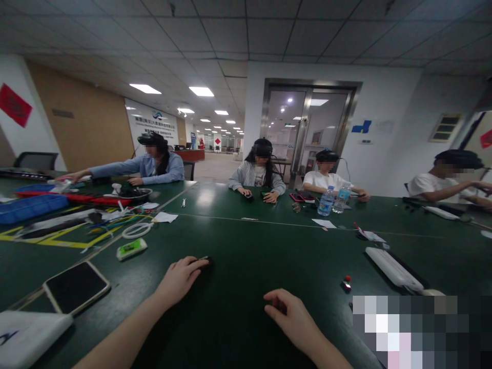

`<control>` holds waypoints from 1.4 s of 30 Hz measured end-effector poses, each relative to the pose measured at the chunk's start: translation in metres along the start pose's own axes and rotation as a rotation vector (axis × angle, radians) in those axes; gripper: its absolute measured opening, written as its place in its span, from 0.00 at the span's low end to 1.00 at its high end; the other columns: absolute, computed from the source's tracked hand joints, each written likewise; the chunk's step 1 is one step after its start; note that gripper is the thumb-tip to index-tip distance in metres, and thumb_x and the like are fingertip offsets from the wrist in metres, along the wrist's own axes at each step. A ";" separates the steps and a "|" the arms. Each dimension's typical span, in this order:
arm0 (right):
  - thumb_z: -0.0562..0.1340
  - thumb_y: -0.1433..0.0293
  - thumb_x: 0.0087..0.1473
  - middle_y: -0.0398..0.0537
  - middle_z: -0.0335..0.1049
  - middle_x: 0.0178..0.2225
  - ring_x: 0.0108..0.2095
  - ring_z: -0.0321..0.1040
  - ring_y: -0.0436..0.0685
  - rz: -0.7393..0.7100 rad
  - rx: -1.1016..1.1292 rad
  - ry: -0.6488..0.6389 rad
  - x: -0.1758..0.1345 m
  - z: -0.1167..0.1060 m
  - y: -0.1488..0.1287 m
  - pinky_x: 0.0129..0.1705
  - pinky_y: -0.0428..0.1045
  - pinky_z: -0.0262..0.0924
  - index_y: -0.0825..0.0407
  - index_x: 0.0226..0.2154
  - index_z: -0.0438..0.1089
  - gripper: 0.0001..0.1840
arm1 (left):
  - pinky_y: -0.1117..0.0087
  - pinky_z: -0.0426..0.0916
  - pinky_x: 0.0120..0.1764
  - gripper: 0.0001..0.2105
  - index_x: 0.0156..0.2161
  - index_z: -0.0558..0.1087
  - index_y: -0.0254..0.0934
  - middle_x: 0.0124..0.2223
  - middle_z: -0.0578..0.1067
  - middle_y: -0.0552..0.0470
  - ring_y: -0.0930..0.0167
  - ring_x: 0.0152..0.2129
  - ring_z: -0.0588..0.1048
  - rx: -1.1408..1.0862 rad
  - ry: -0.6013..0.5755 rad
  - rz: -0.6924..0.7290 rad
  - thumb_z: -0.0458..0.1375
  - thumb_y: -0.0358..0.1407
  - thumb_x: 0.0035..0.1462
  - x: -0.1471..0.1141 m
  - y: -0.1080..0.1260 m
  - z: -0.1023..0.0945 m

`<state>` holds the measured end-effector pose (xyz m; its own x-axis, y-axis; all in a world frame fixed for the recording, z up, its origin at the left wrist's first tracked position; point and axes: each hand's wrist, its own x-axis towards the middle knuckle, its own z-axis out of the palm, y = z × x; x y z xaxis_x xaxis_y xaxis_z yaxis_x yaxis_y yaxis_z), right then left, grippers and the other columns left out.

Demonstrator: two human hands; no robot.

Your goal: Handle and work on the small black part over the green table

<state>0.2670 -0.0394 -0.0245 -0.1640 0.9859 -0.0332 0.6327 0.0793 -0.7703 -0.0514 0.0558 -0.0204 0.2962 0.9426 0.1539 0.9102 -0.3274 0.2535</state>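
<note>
My left hand (180,282) reaches over the dark green table, fingers together and bent down at the tips. Under its fingertips lies a small dark thing (206,260) with a metallic glint, mostly hidden and too small to name. My right hand (290,315) is just above or on the table to the right, thumb and index finger apart, the other fingers curled in; nothing shows between them. Left of my left hand lies a green and white box-like item (131,249), and nearer me a phone-like device with a black screen (77,287).
A small red and silver item (346,283) and a long white device (394,269) lie on the right. Water bottles (326,201) stand farther back. Blue trays (33,207), cables (136,230) and tools crowd the left. Several people wearing headsets sit across the table. A white box (34,333) sits near left.
</note>
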 end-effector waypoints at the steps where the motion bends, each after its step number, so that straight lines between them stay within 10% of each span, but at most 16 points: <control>1: 0.58 0.63 0.53 0.44 0.67 0.34 0.35 0.66 0.54 0.007 0.012 -0.013 0.001 0.000 0.003 0.37 0.49 0.60 0.47 0.42 0.69 0.14 | 0.61 0.59 0.49 0.18 0.53 0.66 0.52 0.51 0.68 0.50 0.65 0.49 0.67 0.040 0.017 -0.106 0.45 0.35 0.60 0.002 -0.011 -0.003; 9: 0.57 0.62 0.54 0.45 0.68 0.35 0.35 0.67 0.55 0.038 0.037 -0.012 0.003 -0.003 0.008 0.37 0.49 0.61 0.47 0.44 0.69 0.15 | 0.55 0.63 0.45 0.22 0.59 0.59 0.44 0.54 0.68 0.42 0.55 0.49 0.67 0.141 0.106 -0.706 0.41 0.36 0.60 -0.005 -0.072 -0.025; 42: 0.57 0.64 0.54 0.44 0.70 0.36 0.37 0.67 0.54 0.037 0.070 -0.065 0.000 -0.008 0.000 0.38 0.48 0.60 0.48 0.43 0.69 0.13 | 0.57 0.66 0.44 0.22 0.57 0.62 0.35 0.52 0.69 0.36 0.54 0.46 0.70 -0.012 0.207 -0.711 0.40 0.37 0.60 -0.005 -0.085 -0.024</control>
<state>0.2732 -0.0387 -0.0199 -0.1915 0.9762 -0.1018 0.5856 0.0304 -0.8101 -0.1374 0.0779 -0.0202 -0.4251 0.8965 0.1249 0.8585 0.3557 0.3695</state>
